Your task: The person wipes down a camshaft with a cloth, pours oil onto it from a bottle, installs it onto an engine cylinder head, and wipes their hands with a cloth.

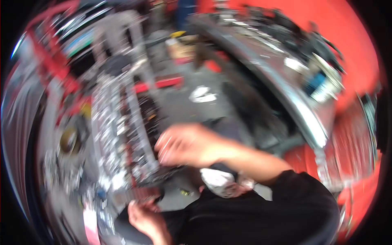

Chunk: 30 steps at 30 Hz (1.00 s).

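Note:
A long engine (122, 126) with a metallic, detailed top fills the middle left of the head view. My right hand (188, 145) is over the engine's right edge, its fingers bent and smeared by motion. Whether it holds anything, or touches the engine, I cannot make out. Lower down, my left hand (145, 216) is beside the engine's near end, also blurred. Something dark is by its fingertips, too unclear to name. A crumpled-looking white thing (218, 182) shows below my right forearm.
On the right stands a long workbench (302, 110) with blurred parts and a white-and-blue container (322, 83) on it. A red metal frame (53, 61) rises at the far left. White scraps (203, 94) lie on the grey floor, and a box (181, 49) is farther back.

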Available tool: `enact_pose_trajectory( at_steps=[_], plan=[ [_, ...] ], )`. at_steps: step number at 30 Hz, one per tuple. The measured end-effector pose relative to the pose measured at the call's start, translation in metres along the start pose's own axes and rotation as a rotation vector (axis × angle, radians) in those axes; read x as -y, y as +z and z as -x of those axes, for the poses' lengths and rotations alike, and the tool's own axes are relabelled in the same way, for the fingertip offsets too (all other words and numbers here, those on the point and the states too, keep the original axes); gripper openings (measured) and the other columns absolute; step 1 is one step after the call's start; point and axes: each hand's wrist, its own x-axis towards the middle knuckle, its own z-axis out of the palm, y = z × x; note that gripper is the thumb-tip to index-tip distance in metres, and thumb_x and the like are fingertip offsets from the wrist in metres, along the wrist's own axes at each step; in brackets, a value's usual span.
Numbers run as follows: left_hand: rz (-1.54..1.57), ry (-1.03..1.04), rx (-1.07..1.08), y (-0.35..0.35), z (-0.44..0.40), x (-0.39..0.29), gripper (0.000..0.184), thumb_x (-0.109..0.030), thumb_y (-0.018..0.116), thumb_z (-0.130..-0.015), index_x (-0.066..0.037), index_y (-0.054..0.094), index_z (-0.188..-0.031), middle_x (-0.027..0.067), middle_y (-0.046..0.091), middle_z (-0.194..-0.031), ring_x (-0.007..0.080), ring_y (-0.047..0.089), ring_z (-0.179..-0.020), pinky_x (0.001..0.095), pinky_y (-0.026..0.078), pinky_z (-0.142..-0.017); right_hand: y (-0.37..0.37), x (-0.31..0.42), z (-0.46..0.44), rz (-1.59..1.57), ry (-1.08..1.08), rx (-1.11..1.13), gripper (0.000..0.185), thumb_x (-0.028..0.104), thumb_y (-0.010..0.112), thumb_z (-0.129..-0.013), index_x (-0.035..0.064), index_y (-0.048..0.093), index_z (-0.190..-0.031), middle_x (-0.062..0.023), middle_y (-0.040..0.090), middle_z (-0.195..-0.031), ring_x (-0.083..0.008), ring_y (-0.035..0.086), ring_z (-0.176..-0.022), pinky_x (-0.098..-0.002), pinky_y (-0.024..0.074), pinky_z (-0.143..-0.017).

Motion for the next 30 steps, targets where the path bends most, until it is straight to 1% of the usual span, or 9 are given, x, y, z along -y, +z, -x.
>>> enact_pose_trajectory(
  at_steps=[2,5,7,12,14,17,20,27,30],
  plan=[
    [-0.02,0.006,0.001,0.003,0.007,-0.007,0.027,-0.019,0.046,-0.104,-0.001,0.053,-0.085,0.0123,0.063,-0.065,0.0156,0.054,-0.048,0.03,0.046,-0.045,-0.036,0.02,-0.056,0.126,-0.219,-0.164,0.026,0.027,0.074,-0.091,0.0056,0.068,-0.105,-0.0024,0.071,-0.096,-0.013,0.065,-0.092,-0.0332,0.0531,-0.082],
    [0.041,0.065,0.129,-0.006,0.002,0.004,0.032,-0.022,0.044,-0.109,0.001,0.054,-0.089,0.0147,0.065,-0.071,0.0162,0.056,-0.051,0.0301,0.05,-0.049,-0.092,0.016,-0.172,0.357,-0.128,-0.237,0.049,0.049,0.056,-0.098,0.0055,0.068,-0.117,-0.0038,0.07,-0.11,-0.0119,0.061,-0.106,-0.0319,0.049,-0.084],
    [0.091,0.06,0.13,-0.003,0.002,0.004,0.033,-0.022,0.045,-0.109,0.0,0.053,-0.086,0.0142,0.065,-0.073,0.0158,0.058,-0.052,0.0299,0.051,-0.052,-0.103,-0.002,-0.241,0.461,-0.025,-0.267,0.059,0.054,0.053,-0.099,0.0037,0.065,-0.126,-0.008,0.067,-0.12,-0.0191,0.057,-0.114,-0.0358,0.0461,-0.094],
    [0.074,0.061,0.153,-0.002,0.006,0.011,0.031,-0.021,0.043,-0.109,0.003,0.057,-0.095,0.0122,0.065,-0.076,0.0141,0.059,-0.056,0.0283,0.051,-0.053,-0.094,-0.068,-0.355,0.78,0.037,-0.054,0.073,0.068,0.047,-0.095,0.0019,0.073,-0.112,-0.0201,0.071,-0.112,-0.031,0.064,-0.112,-0.0397,0.0454,-0.1],
    [0.071,0.065,0.122,-0.003,0.008,0.017,0.031,-0.022,0.043,-0.11,0.003,0.057,-0.099,0.0101,0.065,-0.076,0.0138,0.06,-0.057,0.0279,0.051,-0.054,-0.064,-0.056,-0.347,1.043,-0.041,-0.074,0.074,0.067,0.042,-0.096,0.0004,0.074,-0.107,-0.0264,0.069,-0.112,-0.0407,0.063,-0.114,-0.0451,0.0473,-0.098],
    [0.043,0.095,0.158,-0.003,0.007,0.018,0.031,-0.023,0.042,-0.11,0.004,0.057,-0.102,0.0098,0.065,-0.078,0.0142,0.061,-0.058,0.0272,0.052,-0.056,-0.062,-0.044,-0.353,1.087,0.024,0.049,0.077,0.067,0.041,-0.095,-0.0012,0.072,-0.11,-0.028,0.068,-0.115,-0.0433,0.062,-0.115,-0.045,0.0471,-0.099],
    [0.019,0.097,0.134,-0.007,0.007,0.03,0.024,-0.017,0.047,-0.108,0.004,0.058,-0.105,0.0142,0.067,-0.081,0.0184,0.06,-0.056,0.0316,0.052,-0.049,-0.069,-0.071,-0.377,1.134,-0.004,0.03,0.078,0.067,0.042,-0.095,-0.0032,0.069,-0.116,-0.0285,0.066,-0.121,-0.0425,0.061,-0.119,-0.0441,0.0462,-0.101],
    [0.019,0.08,0.138,-0.001,0.006,0.023,0.03,-0.02,0.041,-0.11,0.004,0.058,-0.102,0.0085,0.065,-0.079,0.0131,0.061,-0.058,0.0258,0.049,-0.057,-0.026,-0.054,-0.347,1.442,0.103,-0.152,0.074,0.066,0.04,-0.096,0.005,0.065,-0.131,-0.0198,0.051,-0.147,-0.041,0.042,-0.139,-0.0497,0.0364,-0.114],
    [-0.022,0.034,0.106,0.001,0.005,0.022,0.03,-0.017,0.04,-0.11,0.002,0.058,-0.096,0.007,0.062,-0.071,0.0127,0.061,-0.059,0.0271,0.049,-0.057,-0.031,-0.056,-0.365,1.434,0.185,-0.104,0.075,0.067,0.039,-0.096,0.0055,0.064,-0.132,-0.0203,0.051,-0.147,-0.041,0.042,-0.139,-0.0485,0.0365,-0.113]
  ],
)
